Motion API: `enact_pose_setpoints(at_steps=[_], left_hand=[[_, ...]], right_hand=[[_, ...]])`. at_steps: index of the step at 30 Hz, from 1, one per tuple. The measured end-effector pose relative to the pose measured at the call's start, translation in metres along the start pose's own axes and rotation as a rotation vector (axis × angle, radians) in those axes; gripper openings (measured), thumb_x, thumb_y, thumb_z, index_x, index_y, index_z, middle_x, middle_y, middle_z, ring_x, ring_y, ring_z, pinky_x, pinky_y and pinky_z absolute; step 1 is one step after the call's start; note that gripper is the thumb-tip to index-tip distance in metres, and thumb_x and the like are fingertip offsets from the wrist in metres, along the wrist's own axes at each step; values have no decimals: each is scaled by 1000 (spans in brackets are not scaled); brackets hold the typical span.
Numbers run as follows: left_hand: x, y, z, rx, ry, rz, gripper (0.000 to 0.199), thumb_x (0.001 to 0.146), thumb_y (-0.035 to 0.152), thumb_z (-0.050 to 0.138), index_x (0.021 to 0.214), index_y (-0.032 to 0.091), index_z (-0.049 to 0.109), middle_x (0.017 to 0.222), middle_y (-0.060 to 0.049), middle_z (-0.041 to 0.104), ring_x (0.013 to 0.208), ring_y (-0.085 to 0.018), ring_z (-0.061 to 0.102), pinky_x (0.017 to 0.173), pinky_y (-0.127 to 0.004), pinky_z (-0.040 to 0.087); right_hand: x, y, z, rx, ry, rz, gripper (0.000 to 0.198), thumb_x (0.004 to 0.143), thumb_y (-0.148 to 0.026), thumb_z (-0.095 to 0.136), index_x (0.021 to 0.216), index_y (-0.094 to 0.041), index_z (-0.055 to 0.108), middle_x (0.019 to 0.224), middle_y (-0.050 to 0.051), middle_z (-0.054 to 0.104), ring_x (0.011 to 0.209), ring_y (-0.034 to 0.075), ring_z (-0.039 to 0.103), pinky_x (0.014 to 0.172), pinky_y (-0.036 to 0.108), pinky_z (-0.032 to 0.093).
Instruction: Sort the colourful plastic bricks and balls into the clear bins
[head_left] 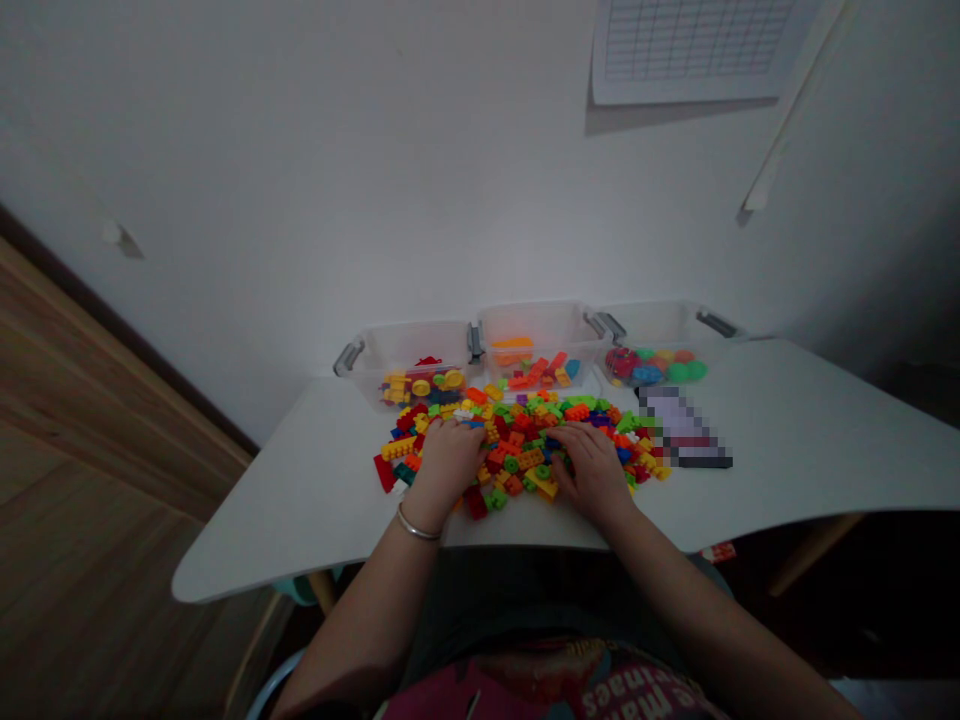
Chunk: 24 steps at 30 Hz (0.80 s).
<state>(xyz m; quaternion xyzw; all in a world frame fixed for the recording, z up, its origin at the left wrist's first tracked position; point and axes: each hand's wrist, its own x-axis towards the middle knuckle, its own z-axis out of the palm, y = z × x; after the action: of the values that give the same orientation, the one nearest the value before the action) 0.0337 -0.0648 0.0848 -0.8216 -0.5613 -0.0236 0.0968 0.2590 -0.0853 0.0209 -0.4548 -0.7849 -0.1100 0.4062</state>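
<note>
A wide heap of colourful toy building bricks (529,458) covers the middle of the table. My left hand (452,458) rests at the heap's left part, back of the hand up. Its fingers are curled inward next to a blue brick (474,424); what lies under the fingertips is hidden. On the right part of the heap is my right hand (596,468), with its thumb apart from the fingers. Bricks show in that gap, including a dark blue one (553,443) near the index fingertip; nothing is visibly gripped there.
Behind the heap, three clear bins line the wall: a left bin (409,345) with yellow and red pieces, a middle bin (536,322) with orange pieces, and a right bin (660,322) with round coloured pieces. A blurred-out flat device (682,425) lies right on the white table (810,430).
</note>
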Motion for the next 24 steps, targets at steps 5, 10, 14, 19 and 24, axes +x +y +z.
enact_pose_setpoints(at_steps=[5,10,14,19,24], left_hand=[[1,1,-2,-8,-11,-21,14,83,31,62,89,21,69,87,-10,72,92,-29,65,83,-42,44],[1,-2,-4,-165,5,-86,11,80,23,60,89,20,67,88,-8,71,89,-25,64,80,-38,44],[8,-15,-3,-551,113,-106,13,75,16,61,87,19,60,86,-3,66,80,-18,61,72,-30,45],[25,-41,-4,-969,374,-184,15,71,16,60,81,19,49,71,4,52,64,-11,52,61,-23,43],[44,-71,-18,-845,775,-277,22,76,15,55,97,20,59,83,0,56,77,-14,55,74,-26,48]], right_hand=[[0,1,1,-4,-4,-6,31,86,-21,51,115,-17,61,110,10,68,109,26,57,96,43,46],[0,1,1,-11,2,-13,31,87,-20,51,117,-16,60,112,10,68,110,27,57,97,44,46],[-1,2,0,-4,1,-7,31,86,-19,51,116,-16,60,111,10,68,110,27,57,97,45,46],[-1,4,-1,13,6,-9,31,86,-20,52,116,-17,60,110,10,68,109,27,57,96,45,46],[-1,7,-1,20,22,-24,29,86,-19,52,114,-15,61,108,10,69,108,26,58,96,44,47]])
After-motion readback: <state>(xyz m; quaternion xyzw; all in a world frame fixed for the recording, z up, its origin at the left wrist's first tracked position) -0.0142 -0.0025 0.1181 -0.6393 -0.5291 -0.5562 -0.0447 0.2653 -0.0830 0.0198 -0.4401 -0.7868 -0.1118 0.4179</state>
